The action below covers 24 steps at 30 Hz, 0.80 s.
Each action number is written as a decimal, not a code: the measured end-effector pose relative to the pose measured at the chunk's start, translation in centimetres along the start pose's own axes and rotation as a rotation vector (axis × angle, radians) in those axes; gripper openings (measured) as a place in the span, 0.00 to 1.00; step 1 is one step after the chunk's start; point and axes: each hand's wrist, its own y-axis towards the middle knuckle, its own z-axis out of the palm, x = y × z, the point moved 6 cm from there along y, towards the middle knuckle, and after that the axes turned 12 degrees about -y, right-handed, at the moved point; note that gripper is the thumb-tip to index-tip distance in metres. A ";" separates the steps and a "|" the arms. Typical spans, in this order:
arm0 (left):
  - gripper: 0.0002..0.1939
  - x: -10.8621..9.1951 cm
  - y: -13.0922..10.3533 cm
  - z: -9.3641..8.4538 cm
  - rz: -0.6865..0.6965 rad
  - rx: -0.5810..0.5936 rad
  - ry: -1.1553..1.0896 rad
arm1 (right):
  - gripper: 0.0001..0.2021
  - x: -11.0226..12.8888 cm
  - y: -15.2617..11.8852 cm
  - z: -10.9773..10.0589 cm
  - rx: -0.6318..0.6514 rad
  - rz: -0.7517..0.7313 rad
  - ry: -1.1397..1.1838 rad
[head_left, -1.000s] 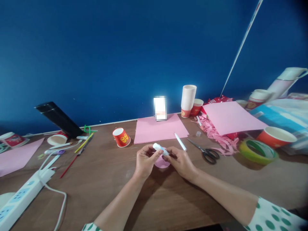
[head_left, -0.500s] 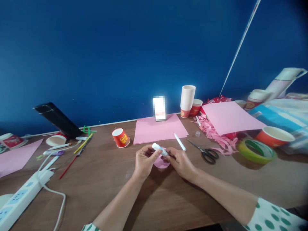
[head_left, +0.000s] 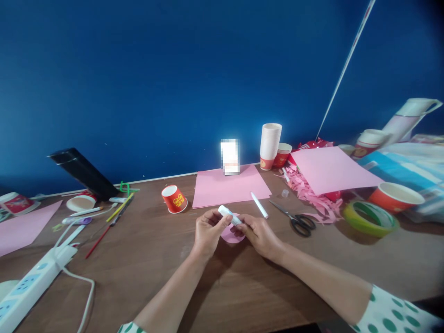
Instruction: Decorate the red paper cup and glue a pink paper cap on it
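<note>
My left hand (head_left: 208, 231) is closed on a small white glue stick (head_left: 228, 214) with blue print, its thumb lying along the barrel. At the lower right end of the stick, the fingers of my right hand (head_left: 260, 233) are pinched on it. Below both hands lies a round piece of pink paper (head_left: 232, 238), partly hidden by the fingers. A white pen (head_left: 259, 205) rests just beyond my right hand. Black-handled scissors (head_left: 301, 224) lie to its right, near a small clear cap (head_left: 285, 193).
A red paper cup (head_left: 174, 200) stands left of pink sheets (head_left: 222, 192). Stacked cups (head_left: 271, 145) stand by the blue wall. Green tape (head_left: 371, 219) and shredded pink paper (head_left: 322, 203) are at right. A power strip (head_left: 33, 282) and black cylinder (head_left: 83, 171) are at left.
The glue stick has tilted and shifted very slightly in my fingers. Both hands stay in nearly the same place, and the things on the table have not moved.
</note>
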 end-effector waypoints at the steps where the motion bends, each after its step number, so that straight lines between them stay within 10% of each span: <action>1: 0.11 0.2 0.0 -0.1 -0.016 -0.010 -0.030 | 0.14 0.1 0.1 0.0 0.000 0.002 -0.006; 10: 0.15 1.1 -0.2 -0.1 -0.133 -0.115 -0.234 | 0.10 -0.8 -0.1 -0.7 -0.207 0.061 -0.108; 24: 0.14 1.6 -0.5 0.4 -0.158 -0.140 -0.267 | 0.09 -1.0 0.0 -0.7 -0.195 0.067 -0.116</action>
